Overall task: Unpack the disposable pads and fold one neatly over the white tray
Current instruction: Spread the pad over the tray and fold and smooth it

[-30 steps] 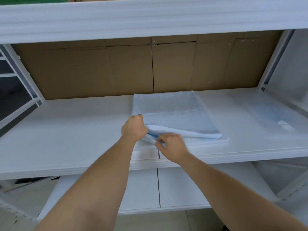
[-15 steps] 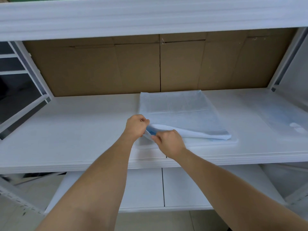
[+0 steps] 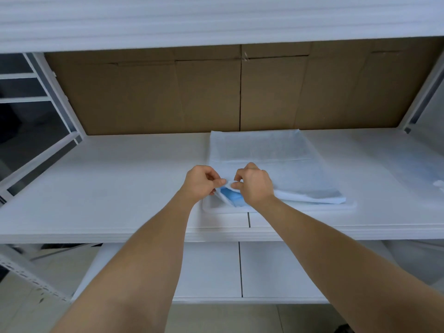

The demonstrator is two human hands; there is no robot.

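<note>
A pale blue-white disposable pad point(image 3: 269, 159) lies folded over the white tray point(image 3: 312, 207) in the middle of the shelf. Its near left corner is lifted, and a brighter blue underside shows beneath it. My left hand point(image 3: 201, 183) pinches that lifted corner from the left. My right hand point(image 3: 254, 183) pinches the same edge just to the right, knuckles up. The two hands are almost touching above the tray's near left corner. The tray's front rim shows below the pad's edge.
A clear plastic package point(image 3: 422, 169) with more blue pads lies at the right end of the white shelf point(image 3: 108, 188). Brown cardboard point(image 3: 192, 92) forms the back wall. A shelf board point(image 3: 216, 18) hangs overhead, and a lower shelf point(image 3: 206, 270) sits below.
My right hand has moved up from the tray's front edge and now grips the pad's lifted corner beside my left hand. The corner is raised higher and shows more blue underneath.
</note>
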